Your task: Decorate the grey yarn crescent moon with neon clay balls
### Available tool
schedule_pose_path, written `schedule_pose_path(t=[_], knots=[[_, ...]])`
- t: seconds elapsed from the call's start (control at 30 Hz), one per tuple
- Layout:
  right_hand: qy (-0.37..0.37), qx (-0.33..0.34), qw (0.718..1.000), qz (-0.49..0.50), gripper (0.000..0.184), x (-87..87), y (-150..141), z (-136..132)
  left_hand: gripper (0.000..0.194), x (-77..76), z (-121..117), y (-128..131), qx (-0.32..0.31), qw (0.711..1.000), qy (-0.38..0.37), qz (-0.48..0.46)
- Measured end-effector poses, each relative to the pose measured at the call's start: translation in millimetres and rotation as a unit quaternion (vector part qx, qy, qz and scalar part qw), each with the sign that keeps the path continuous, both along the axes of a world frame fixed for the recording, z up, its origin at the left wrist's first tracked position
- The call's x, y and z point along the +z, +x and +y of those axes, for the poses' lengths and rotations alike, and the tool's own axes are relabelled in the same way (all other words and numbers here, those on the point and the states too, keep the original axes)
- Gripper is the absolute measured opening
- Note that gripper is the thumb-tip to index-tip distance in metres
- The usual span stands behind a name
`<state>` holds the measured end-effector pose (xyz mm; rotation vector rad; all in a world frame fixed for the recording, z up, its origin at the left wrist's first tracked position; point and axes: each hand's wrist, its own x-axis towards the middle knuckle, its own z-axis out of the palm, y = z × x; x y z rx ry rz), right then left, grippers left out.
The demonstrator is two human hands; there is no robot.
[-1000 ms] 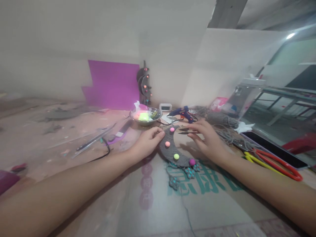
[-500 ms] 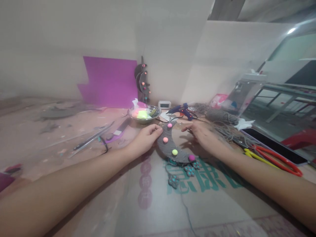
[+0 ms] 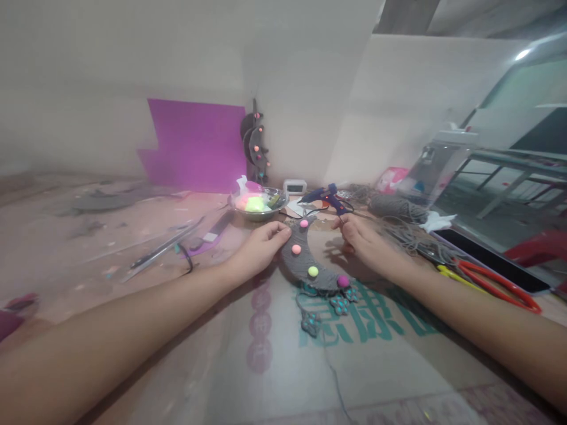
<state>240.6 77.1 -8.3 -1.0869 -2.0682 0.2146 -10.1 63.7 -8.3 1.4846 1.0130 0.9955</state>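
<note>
A grey yarn-wrapped crescent (image 3: 301, 260) lies on the printed cardboard, with pink, coral, yellow-green and purple pom-poms along it. My left hand (image 3: 270, 239) pinches its upper left edge between thumb and fingers. Below the crescent hang small grey flowers (image 3: 311, 323) with turquoise marks, and a thin grey string trails toward me. My right hand (image 3: 358, 236) is apart from the crescent, to the right of its open side. Its fingers are curled together; whether something small is between them I cannot make out.
Behind the hands stand a metal bowl (image 3: 258, 215) of bright pom-poms, a small white clock (image 3: 295, 187) and a blue glue gun (image 3: 328, 196). On the right lie grey yarn (image 3: 398, 208), a phone (image 3: 491, 260) and orange-handled scissors (image 3: 496, 286). A purple sheet (image 3: 199, 147) leans against the wall.
The fingers of my right hand, more stretched out before, have curled together. My left hand keeps its grip on the crescent, which stays in place.
</note>
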Motion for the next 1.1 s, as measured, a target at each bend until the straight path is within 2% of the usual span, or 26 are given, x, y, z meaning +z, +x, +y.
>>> schedule_pose_path(t=[0.1, 0.17, 0.4, 0.6, 0.83, 1.1], knots=[[0.058, -0.030, 0.998, -0.019, 0.031, 4.5, -1.4, -4.5, 0.031, -2.8, 1.9, -0.4, -0.007, 1.000, 0.000, -0.014], [0.109, -0.025, 0.993, -0.040, 0.025, 8.1, -2.4, -9.4, 0.035, -4.0, 2.8, -0.6, -0.018, 0.999, -0.008, -0.032], [0.177, 0.049, 0.978, -0.098, 0.034, 12.9, -6.8, -22.6, 0.045, -0.2, -3.1, 0.4, -0.068, 0.994, -0.050, -0.072], [0.182, 0.028, 0.977, -0.110, 0.037, 11.4, -6.6, -21.0, 0.046, -1.1, -5.3, 1.1, -0.086, 0.990, -0.079, -0.079], [0.205, 0.043, 0.971, -0.116, 0.030, 9.6, -7.4, -20.4, 0.041, -4.7, -5.4, -1.3, -0.119, 0.983, -0.113, -0.087], [0.191, 0.037, 0.974, -0.119, 0.029, 9.3, -8.8, -20.6, 0.040, -6.7, -5.4, -1.1, -0.128, 0.982, -0.106, -0.091]])
